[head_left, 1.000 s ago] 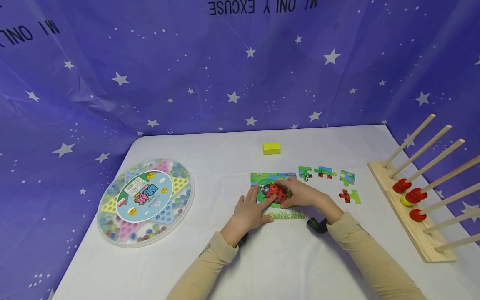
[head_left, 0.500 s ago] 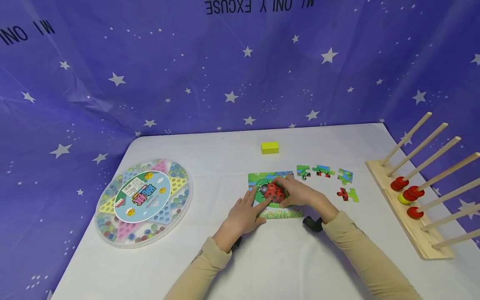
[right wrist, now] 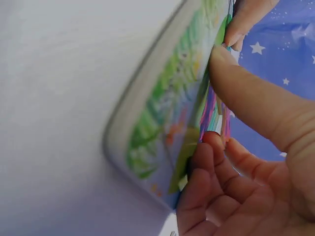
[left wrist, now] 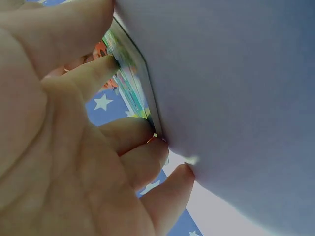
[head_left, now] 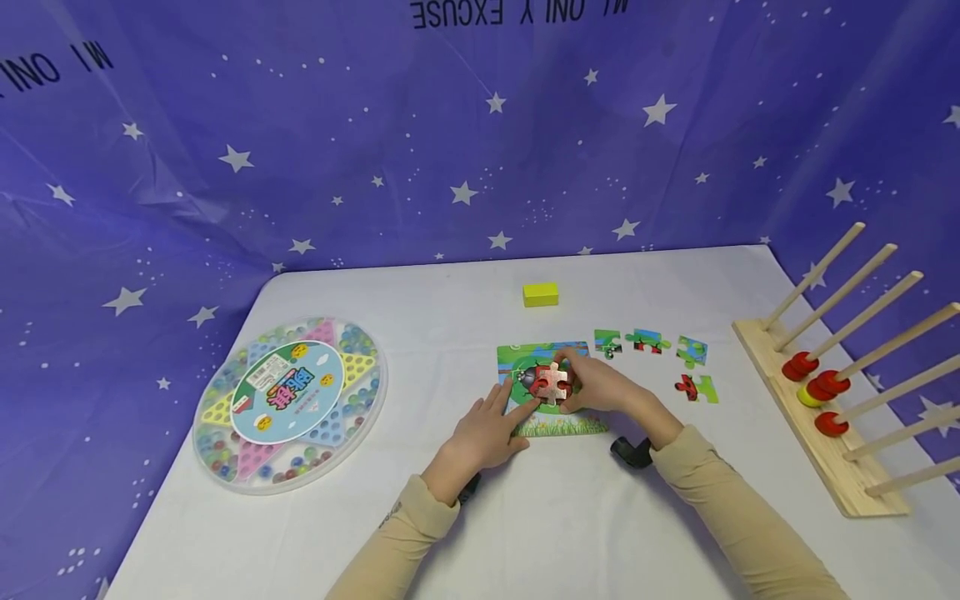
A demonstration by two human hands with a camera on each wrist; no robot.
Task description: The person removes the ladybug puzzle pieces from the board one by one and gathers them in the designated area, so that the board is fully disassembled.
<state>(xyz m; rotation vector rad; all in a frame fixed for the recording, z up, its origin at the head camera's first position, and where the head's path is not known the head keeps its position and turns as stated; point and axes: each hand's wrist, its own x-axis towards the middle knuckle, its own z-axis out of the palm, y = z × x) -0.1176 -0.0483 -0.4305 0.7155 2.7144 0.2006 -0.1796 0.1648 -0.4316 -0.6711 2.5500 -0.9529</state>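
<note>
Two-handed work on ladybug jigsaw (head_left: 566, 427)

Left hand (head_left: 483, 433) released, extended fingers touching jigsaw. Right hand (head_left: 600, 387) bent at jigsaw's glossy piece (head_left: 553, 383); can't tell if it grips. Jigsaw lies on white surface (head_left: 562, 517), loose pieces (head_left: 646, 342) near, to the right.

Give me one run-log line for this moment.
left hand: touches board; right hand: holds shiny piece; loose pieces: right of board; block: beyond board
</note>
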